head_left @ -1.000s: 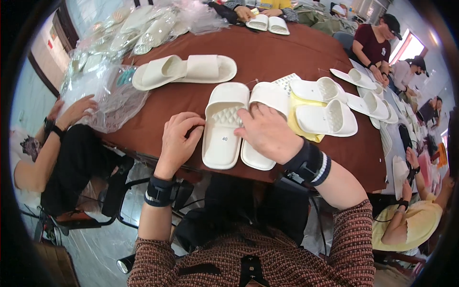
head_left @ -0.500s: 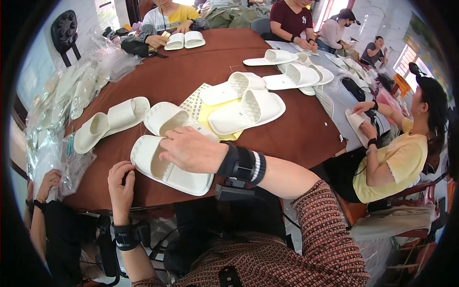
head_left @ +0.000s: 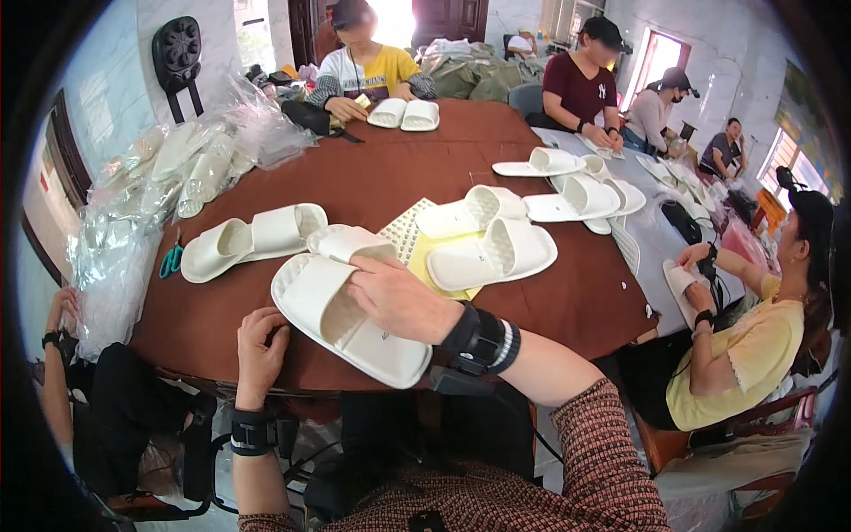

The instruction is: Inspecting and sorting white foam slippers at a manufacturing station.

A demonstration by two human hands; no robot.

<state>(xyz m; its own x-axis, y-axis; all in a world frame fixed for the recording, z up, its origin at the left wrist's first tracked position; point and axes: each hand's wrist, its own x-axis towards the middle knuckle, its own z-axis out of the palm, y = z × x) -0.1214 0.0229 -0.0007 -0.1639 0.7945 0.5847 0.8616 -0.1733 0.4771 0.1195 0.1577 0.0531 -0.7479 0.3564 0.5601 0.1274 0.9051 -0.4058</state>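
A white open-toe slipper [head_left: 324, 297] lies aslant in front of me. My right hand [head_left: 403, 301] grips it by the inner edge, fingers reaching into the foot opening under the strap. Close to its near left side, at the table's front edge, is my left hand [head_left: 261, 350] with curled fingers; whatever it may hold is hidden. Behind the gripped slipper, a second white slipper [head_left: 355, 241] is partly covered. A pair of white slippers [head_left: 492, 255] rests to the right on a yellow sheet [head_left: 424, 260], beside a sheet of small printed stickers [head_left: 403, 229].
Two more slippers [head_left: 275, 230] lie at left near teal-handled scissors [head_left: 171, 261]. Plastic-bagged slippers [head_left: 208, 168] heap along the left edge. More slippers [head_left: 576, 197] are piled at right. A co-worker in yellow [head_left: 740, 346] handles a slipper; others sit around the brown-covered table [head_left: 550, 328].
The whole view has shifted, so the table sits lower and farther right. The gripped slipper covers more of the one behind it. My left hand's thumb has drawn closer to the fingers.
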